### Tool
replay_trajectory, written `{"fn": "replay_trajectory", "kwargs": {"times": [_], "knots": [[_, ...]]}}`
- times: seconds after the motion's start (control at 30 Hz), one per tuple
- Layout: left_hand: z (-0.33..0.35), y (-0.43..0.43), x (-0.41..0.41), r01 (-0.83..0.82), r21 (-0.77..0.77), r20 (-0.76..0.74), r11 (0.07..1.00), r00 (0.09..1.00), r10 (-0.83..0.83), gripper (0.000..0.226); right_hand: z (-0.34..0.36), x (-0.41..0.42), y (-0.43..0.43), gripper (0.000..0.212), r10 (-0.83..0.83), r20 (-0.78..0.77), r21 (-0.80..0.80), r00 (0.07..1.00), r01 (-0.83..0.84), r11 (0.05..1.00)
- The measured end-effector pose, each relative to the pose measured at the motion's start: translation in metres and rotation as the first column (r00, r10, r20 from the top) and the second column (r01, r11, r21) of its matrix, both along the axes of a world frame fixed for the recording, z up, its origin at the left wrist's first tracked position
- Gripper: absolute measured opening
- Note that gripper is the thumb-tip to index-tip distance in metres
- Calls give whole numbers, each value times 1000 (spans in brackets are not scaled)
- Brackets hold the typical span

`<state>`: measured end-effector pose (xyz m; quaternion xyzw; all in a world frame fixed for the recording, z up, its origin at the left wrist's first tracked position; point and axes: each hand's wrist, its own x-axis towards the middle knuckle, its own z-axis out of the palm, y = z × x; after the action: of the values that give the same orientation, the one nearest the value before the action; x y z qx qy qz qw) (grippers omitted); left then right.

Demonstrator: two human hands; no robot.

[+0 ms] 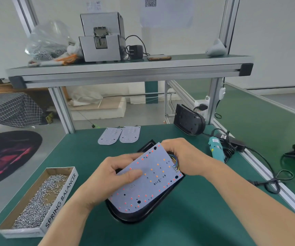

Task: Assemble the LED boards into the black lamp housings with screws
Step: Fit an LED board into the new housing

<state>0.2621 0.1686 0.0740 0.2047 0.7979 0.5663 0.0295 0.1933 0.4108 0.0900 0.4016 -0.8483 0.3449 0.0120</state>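
Both hands hold a white LED board point(149, 178) tilted over a black housing point(143, 213) that lies on the green table point(196, 219): the left hand point(111, 176) grips its left edge with the thumb pressed on top, and the right hand point(184, 156) clasps its far right corner beside the coloured wires point(175, 161). Two spare boards point(120, 135) lie flat side by side farther back, another housing point(189, 122) leans against the frame post, and a teal screwdriver point(216, 149) lies to the right. A box of screws point(38, 201) sits at the left.
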Motion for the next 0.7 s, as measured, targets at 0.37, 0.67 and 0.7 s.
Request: {"fn": "replay_trajectory", "kwargs": {"times": [0.37,0.67,0.7], "knots": [[11,-2,16,69,-103,-123,992,989,-82,20,0,4,3,18,-27,55,-122,998,33,992],[12,3,18,204,-137,-135,969,966,-222,9,-9,15,-8,26,-47,-237,2,970,49,999],[13,0,16,201,-151,-107,968,970,-218,10,-8,17,-8,26,-46,-241,-3,969,47,999]]}}
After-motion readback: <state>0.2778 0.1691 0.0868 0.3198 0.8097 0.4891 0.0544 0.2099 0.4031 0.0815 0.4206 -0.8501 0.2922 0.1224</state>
